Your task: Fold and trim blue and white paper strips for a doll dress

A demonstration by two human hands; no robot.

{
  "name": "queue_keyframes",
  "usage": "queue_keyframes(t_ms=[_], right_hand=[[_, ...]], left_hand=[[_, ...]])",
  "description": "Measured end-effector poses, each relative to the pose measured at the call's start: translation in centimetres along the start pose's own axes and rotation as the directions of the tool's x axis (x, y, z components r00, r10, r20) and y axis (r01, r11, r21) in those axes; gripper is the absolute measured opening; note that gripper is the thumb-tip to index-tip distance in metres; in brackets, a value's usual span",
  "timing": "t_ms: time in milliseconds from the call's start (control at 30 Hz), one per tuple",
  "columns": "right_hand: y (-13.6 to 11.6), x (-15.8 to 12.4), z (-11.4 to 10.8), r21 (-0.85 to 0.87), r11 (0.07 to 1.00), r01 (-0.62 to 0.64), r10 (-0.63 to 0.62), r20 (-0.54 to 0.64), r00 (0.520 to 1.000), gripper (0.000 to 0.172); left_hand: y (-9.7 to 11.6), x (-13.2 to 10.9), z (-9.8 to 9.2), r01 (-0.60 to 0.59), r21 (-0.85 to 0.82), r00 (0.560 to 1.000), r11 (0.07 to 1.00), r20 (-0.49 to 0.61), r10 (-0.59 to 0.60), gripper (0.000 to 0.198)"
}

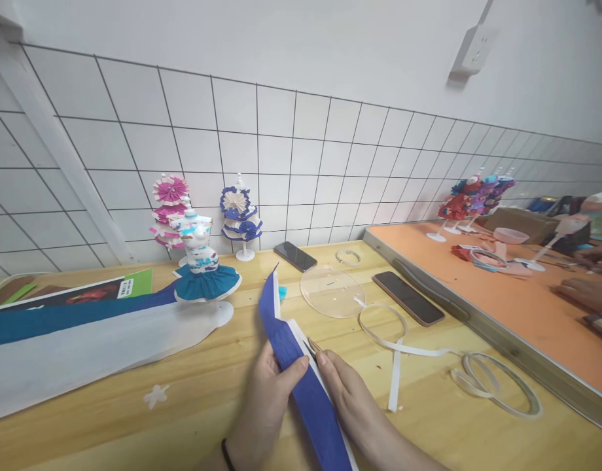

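Note:
My left hand (pixel 269 386) is closed on a long blue strip of crepe paper (pixel 318 409) with a white edge, its thumb pressed flat on the blue face. The strip runs from a bent, pointed far end down past the bottom of the view. Close beside it, my right hand (pixel 347 389) grips small scissors (pixel 313 347); only their narrow tips show, at the white edge, and the handles are hidden. Beyond the strip's far end lies a small turquoise scrap (pixel 282 292).
A dress form in a teal skirt (pixel 207 282) stands at left by wide teal-and-white paper (pixel 99 350). Behind are pink (pixel 171 191) and blue-and-white (pixel 242 226) dressed forms. Phones (pixel 409 297), a clear disc (pixel 333 291) and tape rolls (pixel 502 386) lie rightward, before an orange board (pixel 497 294); another person's hand (pixel 585 291) is there.

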State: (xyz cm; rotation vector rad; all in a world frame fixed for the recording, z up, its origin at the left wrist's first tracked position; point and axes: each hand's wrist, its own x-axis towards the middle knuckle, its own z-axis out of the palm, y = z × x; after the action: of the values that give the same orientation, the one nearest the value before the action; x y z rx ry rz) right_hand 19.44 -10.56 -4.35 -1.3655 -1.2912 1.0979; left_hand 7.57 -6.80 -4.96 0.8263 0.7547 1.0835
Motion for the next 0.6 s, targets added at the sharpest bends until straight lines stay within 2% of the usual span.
queue_keyframes(t_ms=[200,300,467,600], right_hand=[[-0.4,-0.2,0.2,0.012,1.0,0.01,-0.01,0.032,0.999,0.033],[-0.3,-0.3,0.3,-0.03,0.999,-0.017,0.018,0.029,0.999,0.034],[-0.3,-0.5,0.2,-0.008,1.0,0.002,-0.001,0.047,0.999,0.032],[-0.7,-0.5,0.1,0.033,0.999,0.008,-0.009,0.054,0.998,0.031]], left_hand=[[1.1,0.1,0.3,0.111,-0.167,0.994,0.98,0.035,-0.107,0.03],[1.5,0.4,0.1,0.106,-0.201,0.994,0.974,0.019,-0.105,0.03],[1.6,0.6,-0.2,0.056,-0.174,0.998,0.983,0.031,-0.051,0.038],[1.2,0.5,-0.3,0.024,-0.124,1.0,0.992,0.004,-0.024,0.03]])
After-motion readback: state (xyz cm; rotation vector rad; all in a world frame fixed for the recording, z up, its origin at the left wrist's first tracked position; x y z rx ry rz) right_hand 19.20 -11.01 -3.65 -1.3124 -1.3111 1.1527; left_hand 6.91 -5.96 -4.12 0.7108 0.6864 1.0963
